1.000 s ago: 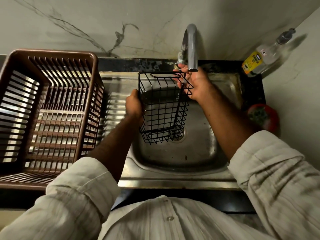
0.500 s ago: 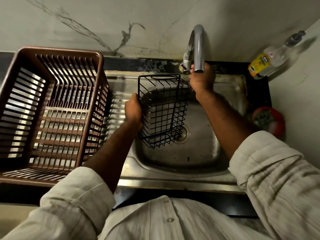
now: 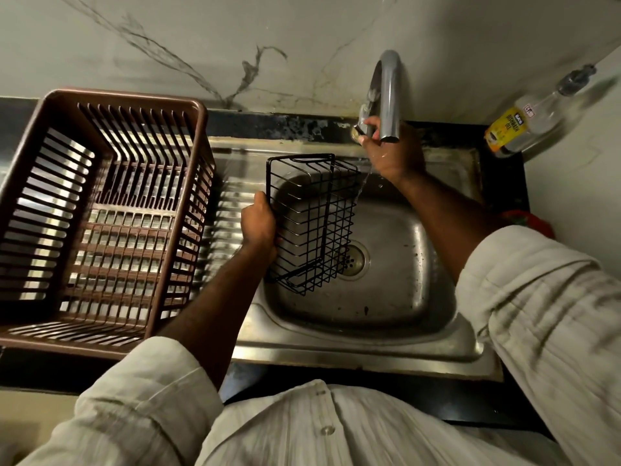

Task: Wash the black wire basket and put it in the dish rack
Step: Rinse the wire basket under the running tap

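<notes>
We see the brown dish rack on the table at nine o'clock of the steel sink. Over the basin the black wire basket hangs tilted on its side, its open mouth turned towards nine o'clock. The left grip is curled tight round the rim wire on that side. Whether the basket's low corner touches the basin we cannot tell.

At twelve o'clock stands the tap. The right grip pinches the tap handle at its base. A thin stream of water falls just beside the basket's one o'clock corner.

We judge the basket light and stiff, its coated wire slippery once wet. It is best taken by the thicker rim wire, with fingers hooked through the mesh, not by the thin cross wires.
</notes>
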Tool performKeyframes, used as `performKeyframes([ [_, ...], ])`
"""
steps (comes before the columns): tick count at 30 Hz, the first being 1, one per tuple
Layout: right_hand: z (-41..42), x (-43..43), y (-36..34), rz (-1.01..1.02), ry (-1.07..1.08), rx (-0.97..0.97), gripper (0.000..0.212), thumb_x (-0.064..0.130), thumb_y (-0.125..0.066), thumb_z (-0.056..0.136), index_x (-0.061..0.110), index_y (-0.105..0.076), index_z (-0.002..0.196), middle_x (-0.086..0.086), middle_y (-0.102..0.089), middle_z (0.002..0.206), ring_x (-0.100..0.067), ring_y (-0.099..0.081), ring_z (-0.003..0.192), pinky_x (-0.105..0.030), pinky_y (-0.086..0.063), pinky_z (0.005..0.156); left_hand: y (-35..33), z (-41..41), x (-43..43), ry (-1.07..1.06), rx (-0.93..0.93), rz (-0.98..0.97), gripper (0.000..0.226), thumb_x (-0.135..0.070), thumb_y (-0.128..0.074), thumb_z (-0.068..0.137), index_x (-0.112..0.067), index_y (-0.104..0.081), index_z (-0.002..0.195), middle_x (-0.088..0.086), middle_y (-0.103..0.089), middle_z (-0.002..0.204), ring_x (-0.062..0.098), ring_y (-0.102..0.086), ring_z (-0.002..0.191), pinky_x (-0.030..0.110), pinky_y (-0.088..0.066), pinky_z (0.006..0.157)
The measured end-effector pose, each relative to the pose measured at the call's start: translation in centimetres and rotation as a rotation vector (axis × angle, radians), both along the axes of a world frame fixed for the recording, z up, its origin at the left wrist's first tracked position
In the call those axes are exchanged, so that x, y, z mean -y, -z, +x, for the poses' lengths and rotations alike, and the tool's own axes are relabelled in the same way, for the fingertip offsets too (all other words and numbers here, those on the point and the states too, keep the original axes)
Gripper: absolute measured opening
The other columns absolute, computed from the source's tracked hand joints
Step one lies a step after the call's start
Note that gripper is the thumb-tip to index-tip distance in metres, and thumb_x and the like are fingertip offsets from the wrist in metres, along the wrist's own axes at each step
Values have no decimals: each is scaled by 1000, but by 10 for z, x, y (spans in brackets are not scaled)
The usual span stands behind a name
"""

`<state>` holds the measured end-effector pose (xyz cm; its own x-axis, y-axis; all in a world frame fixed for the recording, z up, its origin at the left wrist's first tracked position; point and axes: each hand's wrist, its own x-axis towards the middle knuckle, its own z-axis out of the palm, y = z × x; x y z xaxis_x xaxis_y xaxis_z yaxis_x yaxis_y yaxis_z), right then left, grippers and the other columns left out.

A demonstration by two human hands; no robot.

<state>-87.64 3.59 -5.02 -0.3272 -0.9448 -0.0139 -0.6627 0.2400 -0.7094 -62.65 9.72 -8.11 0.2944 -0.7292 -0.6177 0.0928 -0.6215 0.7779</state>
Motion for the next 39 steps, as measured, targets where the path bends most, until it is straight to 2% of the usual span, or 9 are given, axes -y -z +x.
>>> performKeyframes([
  [6,-5,30,23,98,-100,-4,54,71,-60,69,36,-73,107,17,-61,86,-3,-57,79,-30,-58,77,-4,-3,-2,85,75,-12,38,-32,-39,100,-19,-55,68,4,-53,66,26,-53,72,39,-40,58],
  [9,5,25,2,122,-58,-33,35,57,-70,82,30,-75,103,9,-71,97,-7,-63,85,-23,-53,74,-9,-4,-1,84,63,-4,38,-32,-40,99,-18,-56,68,5,-54,67,26,-54,72,40,-40,59],
  [15,-3,11,-9,65,36,-5,32,38,-72,91,10,-75,106,-3,-74,104,-12,-66,89,-23,-53,74,-15,-3,-3,105,17,-19,34,-28,-36,102,-17,-58,78,5,-61,72,27,-59,73,32,-42,53],
  [20,16,-7,-12,34,246,303,32,25,-69,95,8,-63,121,6,-63,91,-14,-63,87,-24,-54,71,-24,-1,-4,129,-14,-25,31,-31,-37,104,-18,-58,85,5,-64,78,23,-63,74,40,-47,63],
  [24,17,-43,10,112,321,572,42,45,-60,97,14,-57,126,-3,-68,105,-14,-65,82,-29,-51,64,-36,0,-10,146,-93,-12,30,-33,-38,106,-18,-58,89,3,-65,76,19,-64,70,40,-45,69],
  [29,27,-120,31,559,85,934,80,76,-28,94,22,-43,150,-15,-49,147,-33,-45,137,-46,-44,102,-63,0,-18,220,-186,-16,30,-35,-39,105,-14,-60,100,11,-68,95,28,-65,87,43,-44,78],
  [32,44,-140,33,557,35,1187,91,92,-29,79,33,-48,147,-17,-57,142,-34,-47,136,-53,-36,111,-75,-1,-21,211,-239,13,29,-37,-40,105,-14,-57,103,12,-66,100,27,-64,86,41,-43,78],
  [35,50,-154,19,505,39,1198,86,91,-37,76,38,-53,142,-12,-66,132,-33,-59,122,-47,-45,94,-87,5,-22,189,-271,83,28,-40,-42,103,-16,-55,102,6,-63,88,20,-62,75,30,-44,58],
  [39,43,-173,7,440,47,1129,71,77,-51,84,32,-54,140,-15,-70,124,-36,-66,114,-49,-49,98,-102,6,-29,169,-247,166,25,-34,-37,102,-17,-50,90,3,-54,77,11,-44,49,25,-40,47],
])
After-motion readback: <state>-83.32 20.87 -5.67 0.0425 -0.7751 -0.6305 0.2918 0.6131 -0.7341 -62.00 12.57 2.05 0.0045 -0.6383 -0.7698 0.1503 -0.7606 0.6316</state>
